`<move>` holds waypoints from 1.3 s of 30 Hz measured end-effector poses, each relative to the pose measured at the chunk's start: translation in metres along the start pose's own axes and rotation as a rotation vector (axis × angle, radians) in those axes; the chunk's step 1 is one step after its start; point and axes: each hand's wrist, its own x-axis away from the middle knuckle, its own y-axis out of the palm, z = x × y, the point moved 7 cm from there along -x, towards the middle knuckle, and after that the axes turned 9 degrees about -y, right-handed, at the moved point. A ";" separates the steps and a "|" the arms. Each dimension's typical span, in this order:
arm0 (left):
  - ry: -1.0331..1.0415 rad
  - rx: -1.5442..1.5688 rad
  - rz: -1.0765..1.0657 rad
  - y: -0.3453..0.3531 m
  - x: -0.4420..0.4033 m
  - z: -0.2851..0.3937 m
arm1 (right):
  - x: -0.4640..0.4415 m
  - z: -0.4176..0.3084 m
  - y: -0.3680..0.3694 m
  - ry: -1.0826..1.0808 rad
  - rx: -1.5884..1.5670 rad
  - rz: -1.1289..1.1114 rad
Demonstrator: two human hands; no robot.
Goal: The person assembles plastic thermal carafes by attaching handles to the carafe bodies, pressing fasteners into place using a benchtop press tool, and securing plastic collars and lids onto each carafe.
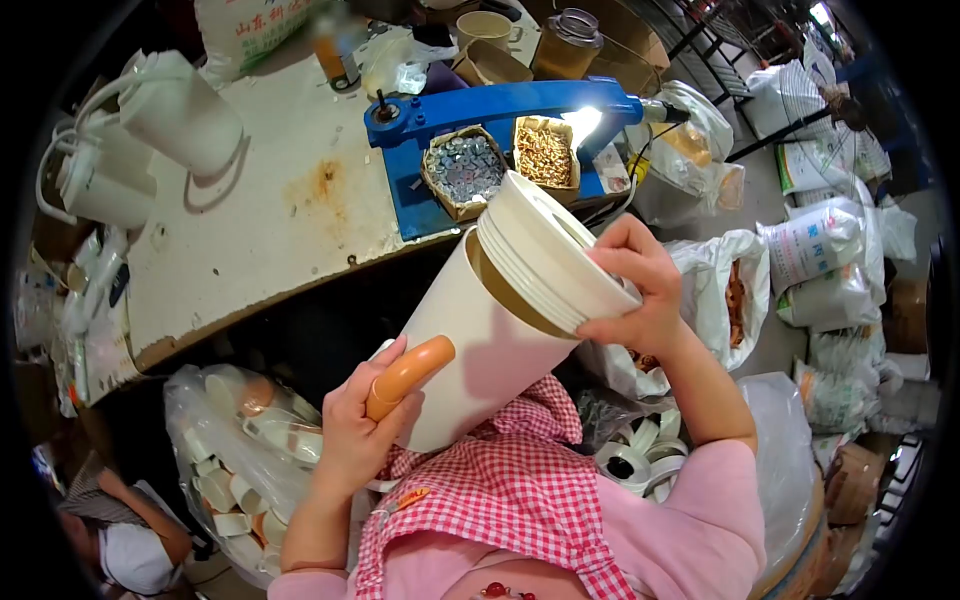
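A white cylindrical canister point(480, 350) is tilted in front of my body, its mouth towards the upper right. My left hand point(362, 420) is wrapped round an orange curved handle point(412, 375) at the canister's side; I cannot tell whether the handle is fixed. My right hand point(640, 290) grips the rim of a ribbed white lid point(545, 255). The lid is tilted over the mouth, and a dark gap shows the inside of the canister. Its far edge is close to the canister's rim; whether they touch is unclear.
On the worktable point(290, 240) stand a blue press-like tool point(500, 108) with a lit lamp, a box of grey metal parts point(465, 165), a box of brass-coloured parts point(545, 150) and white jugs point(185, 115). A bag of white pieces point(235, 470) is left; sacks point(820, 250) line the right.
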 end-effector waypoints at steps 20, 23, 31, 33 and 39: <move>0.089 -0.331 0.001 0.014 0.016 -0.001 | -0.015 -0.008 0.042 0.268 0.092 -0.141; 0.131 -0.366 0.047 0.024 0.021 0.004 | -0.024 -0.001 0.049 0.339 0.125 -0.152; 0.201 -0.405 0.050 0.027 0.023 0.004 | -0.037 -0.001 0.054 0.351 0.242 -0.224; 0.238 -0.352 0.047 0.017 0.024 0.001 | -0.040 0.018 0.044 0.353 -0.172 -0.313; 0.148 -0.254 0.004 0.001 0.041 -0.030 | 0.020 0.112 0.074 0.729 -0.662 -0.042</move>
